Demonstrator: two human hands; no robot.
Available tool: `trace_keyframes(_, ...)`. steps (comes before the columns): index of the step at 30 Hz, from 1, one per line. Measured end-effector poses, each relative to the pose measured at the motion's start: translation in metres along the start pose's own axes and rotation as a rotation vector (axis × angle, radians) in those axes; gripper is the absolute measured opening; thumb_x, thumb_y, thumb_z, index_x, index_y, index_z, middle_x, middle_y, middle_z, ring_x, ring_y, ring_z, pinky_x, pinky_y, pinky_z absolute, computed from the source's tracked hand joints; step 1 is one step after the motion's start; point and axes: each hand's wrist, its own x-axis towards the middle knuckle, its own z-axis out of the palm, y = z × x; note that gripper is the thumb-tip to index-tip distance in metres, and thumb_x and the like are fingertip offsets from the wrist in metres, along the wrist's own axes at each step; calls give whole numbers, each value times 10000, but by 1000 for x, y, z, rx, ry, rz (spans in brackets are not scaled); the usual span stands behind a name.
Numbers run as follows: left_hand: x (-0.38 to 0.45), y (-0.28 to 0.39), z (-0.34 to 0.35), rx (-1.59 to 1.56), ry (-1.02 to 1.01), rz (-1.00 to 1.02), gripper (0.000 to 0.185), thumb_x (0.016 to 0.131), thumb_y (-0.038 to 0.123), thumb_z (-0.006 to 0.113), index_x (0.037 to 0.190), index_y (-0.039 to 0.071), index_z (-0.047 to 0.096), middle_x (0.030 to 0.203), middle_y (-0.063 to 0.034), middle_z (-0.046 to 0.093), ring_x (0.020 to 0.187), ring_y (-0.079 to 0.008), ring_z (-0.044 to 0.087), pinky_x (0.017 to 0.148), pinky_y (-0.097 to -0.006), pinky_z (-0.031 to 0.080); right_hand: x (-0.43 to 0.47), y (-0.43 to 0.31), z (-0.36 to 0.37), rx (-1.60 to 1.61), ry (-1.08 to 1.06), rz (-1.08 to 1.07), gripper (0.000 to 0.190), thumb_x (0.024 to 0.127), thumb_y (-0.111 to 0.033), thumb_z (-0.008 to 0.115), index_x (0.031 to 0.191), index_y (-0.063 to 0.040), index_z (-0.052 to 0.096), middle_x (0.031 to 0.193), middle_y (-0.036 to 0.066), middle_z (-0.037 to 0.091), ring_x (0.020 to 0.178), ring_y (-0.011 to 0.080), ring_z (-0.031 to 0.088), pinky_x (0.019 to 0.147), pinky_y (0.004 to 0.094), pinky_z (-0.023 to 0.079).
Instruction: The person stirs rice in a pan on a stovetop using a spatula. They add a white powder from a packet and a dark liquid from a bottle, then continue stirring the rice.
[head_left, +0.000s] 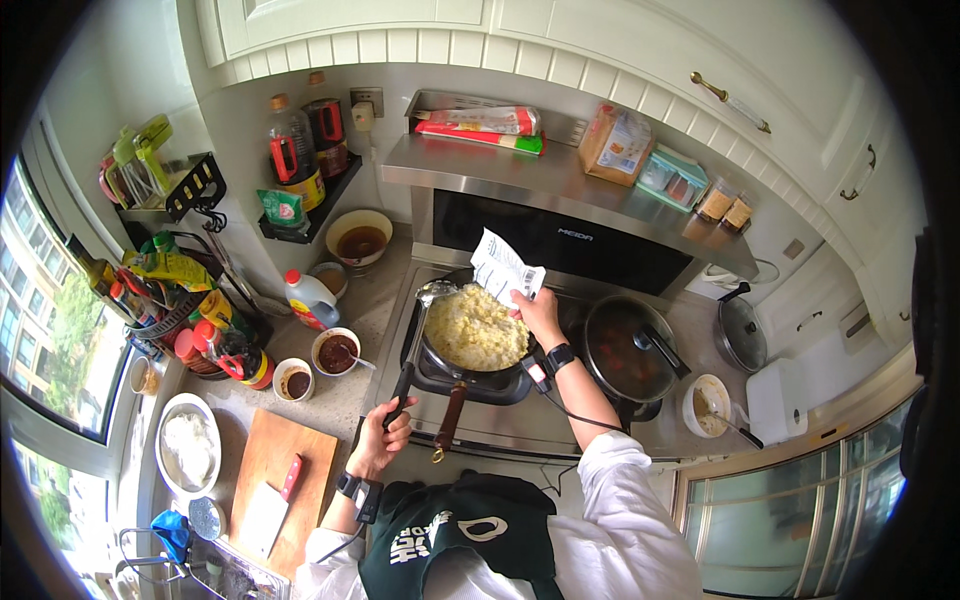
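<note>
My left hand (384, 439) grips the black handle of a long metal ladle (415, 330), its bowl over the left rim of a frying pan. In that pan lies a heap of yellow-and-white food, perhaps egg and rice (472, 330). My right hand (535, 311) holds a white printed packet (502, 270) above the pan's upper right side; whether anything falls from it cannot be told. The pan's brown handle (451, 420) points toward me, untouched. Right of it, a lidded pot (626, 349) with a reddish content stands on the other burner.
On the left are a cutting board (315, 442) with a cleaver (274, 502), a bowl of white food (187, 444), sauce bowls (335, 351) and several bottles. At right stand a bowl with a spoon (705, 405) and a lidded pan (739, 330). A steel shelf (525, 176) overhangs the stove.
</note>
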Motion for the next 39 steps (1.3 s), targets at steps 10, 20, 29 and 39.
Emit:
trace_keyframes(10, -3, 1, 4, -7, -11, -2, 333, 1002, 270, 446, 1174, -7, 515, 566, 60, 297, 412, -33, 240, 328, -184, 198, -25, -9, -22, -64, -9, -58, 206, 865, -115, 652, 932, 80, 648, 716, 124, 695, 554, 181, 682, 500, 297, 530)
trace_keyframes(20, 8, -2, 3, -35, -11, -22, 328, 1005, 265, 435, 1170, -6, 515, 561, 59, 300, 403, -38, 248, 326, -182, 206, -35, -10, -47, -158, -35, -45, 213, 861, -118, 661, 927, 84, 657, 710, 125, 696, 556, 178, 682, 498, 288, 530)
trace_keyframes(29, 10, -5, 5, -62, -27, -13, 337, 1007, 272, 432, 1176, -6, 520, 554, 56, 297, 399, -40, 247, 322, -186, 210, -13, 4, -19, -69, 34, -61, 228, 854, -130, 673, 910, 90, 657, 685, 124, 689, 541, 172, 677, 487, 285, 535)
trace_keyframes(39, -1, -7, 7, -80, -27, -2, 338, 1006, 270, 437, 1182, -6, 521, 563, 55, 298, 407, -39, 251, 325, -184, 201, -12, 1, -2, -23, -28, -21, 233, 859, -133, 667, 935, 87, 658, 710, 117, 697, 549, 169, 678, 499, 288, 532)
